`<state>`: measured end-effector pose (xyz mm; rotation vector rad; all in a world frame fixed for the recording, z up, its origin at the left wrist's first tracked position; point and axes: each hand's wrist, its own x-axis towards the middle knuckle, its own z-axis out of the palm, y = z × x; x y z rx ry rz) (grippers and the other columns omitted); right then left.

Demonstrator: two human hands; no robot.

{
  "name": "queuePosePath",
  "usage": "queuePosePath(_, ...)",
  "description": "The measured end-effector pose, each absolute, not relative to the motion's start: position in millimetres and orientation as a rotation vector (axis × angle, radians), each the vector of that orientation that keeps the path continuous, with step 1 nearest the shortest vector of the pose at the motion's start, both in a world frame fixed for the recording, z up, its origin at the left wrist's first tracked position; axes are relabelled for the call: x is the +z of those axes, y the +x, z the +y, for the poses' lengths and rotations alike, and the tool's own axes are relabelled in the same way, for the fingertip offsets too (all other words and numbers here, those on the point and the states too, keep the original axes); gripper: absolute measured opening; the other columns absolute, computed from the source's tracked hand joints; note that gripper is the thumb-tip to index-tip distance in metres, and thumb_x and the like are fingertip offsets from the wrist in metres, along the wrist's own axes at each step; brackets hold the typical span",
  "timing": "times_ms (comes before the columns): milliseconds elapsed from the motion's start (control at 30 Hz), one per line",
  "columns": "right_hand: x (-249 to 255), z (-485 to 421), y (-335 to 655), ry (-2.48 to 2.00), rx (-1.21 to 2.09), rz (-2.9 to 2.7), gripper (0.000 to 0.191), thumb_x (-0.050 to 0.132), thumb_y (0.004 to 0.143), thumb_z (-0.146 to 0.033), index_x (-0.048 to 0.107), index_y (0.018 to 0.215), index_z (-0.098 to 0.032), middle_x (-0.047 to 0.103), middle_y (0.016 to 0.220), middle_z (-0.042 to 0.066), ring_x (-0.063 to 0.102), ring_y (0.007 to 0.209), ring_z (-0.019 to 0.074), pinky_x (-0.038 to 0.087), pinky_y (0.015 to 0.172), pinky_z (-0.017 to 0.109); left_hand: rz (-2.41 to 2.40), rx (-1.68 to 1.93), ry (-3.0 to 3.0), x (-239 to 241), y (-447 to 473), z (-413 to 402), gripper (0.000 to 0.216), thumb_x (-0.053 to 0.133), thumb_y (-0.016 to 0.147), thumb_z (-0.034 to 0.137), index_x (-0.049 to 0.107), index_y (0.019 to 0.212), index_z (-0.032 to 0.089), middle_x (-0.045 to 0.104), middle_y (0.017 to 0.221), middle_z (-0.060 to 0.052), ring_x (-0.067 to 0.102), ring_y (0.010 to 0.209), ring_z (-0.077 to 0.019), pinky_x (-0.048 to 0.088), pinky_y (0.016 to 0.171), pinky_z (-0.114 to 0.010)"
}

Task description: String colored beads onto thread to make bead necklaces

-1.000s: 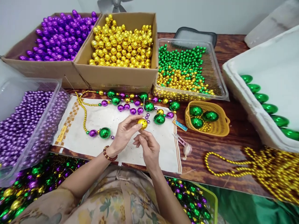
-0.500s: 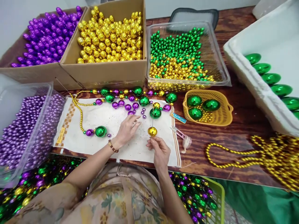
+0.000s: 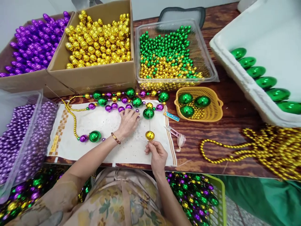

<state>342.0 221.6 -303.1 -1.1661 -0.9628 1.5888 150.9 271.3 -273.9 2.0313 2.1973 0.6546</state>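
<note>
My right hand [image 3: 157, 153] is pinched shut on a thin needle or wire that stands upright with a gold ball bead [image 3: 150, 135] sitting on it just above my fingers. My left hand [image 3: 128, 121] reaches forward over the white cloth [image 3: 98, 125], its fingertips down on small purple beads [image 3: 137, 110] beside a large green ball [image 3: 148, 113]. A partly strung necklace [image 3: 113, 99] of green, purple and gold beads curls across the cloth's far edge and down its left side.
Cardboard boxes of purple beads [image 3: 28, 44] and gold beads [image 3: 98, 37] stand at the back. A clear tray [image 3: 169, 53] holds green and gold beads. A yellow basket [image 3: 199, 106], a white foam tray [image 3: 258, 62], gold strands [image 3: 270, 150] and a purple-bead tub [image 3: 21, 135] surround the cloth.
My left hand let go of the gold ball and reached forward to the small purple beads. My right hand drew back a little, with the gold ball now on the needle.
</note>
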Motion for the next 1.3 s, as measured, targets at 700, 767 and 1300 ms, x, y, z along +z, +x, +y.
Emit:
queuePosePath(700,-316,216,351,-1.046,1.597,-0.946,0.018,0.066,0.090,-0.033,0.066,0.081,-0.017,0.061,0.066,-0.001,0.056,0.051,0.0097,0.047,0.048,0.021,1.914,0.194,2.317,-226,121,386,0.030,0.041,0.096,0.013,0.071,0.096,0.014,0.065,0.097,-0.011,0.056,0.094,-0.0229,0.044,0.084,-0.035)
queuePosePath(767,-315,216,352,-1.043,1.597,-0.960,0.018,0.065,0.091,-0.032,0.066,0.081,-0.017,0.061,0.066,-0.001,0.056,0.051,0.0095,0.047,0.049,0.021,1.901,0.120,2.383,-228,117,378,0.028,0.043,0.095,0.014,0.072,0.094,0.014,0.064,0.097,-0.012,0.053,0.095,-0.0242,0.043,0.085,-0.038)
queuePosePath(1300,-313,217,353,-1.072,1.585,-1.037,0.020,0.063,0.091,-0.035,0.065,0.080,-0.018,0.061,0.065,0.000,0.056,0.052,0.0113,0.048,0.052,0.024,2.113,0.081,2.625,-254,137,363,0.025,0.049,0.096,0.015,0.074,0.095,0.017,0.058,0.133,-0.016,0.039,0.134,-0.0368,0.035,0.102,-0.055)
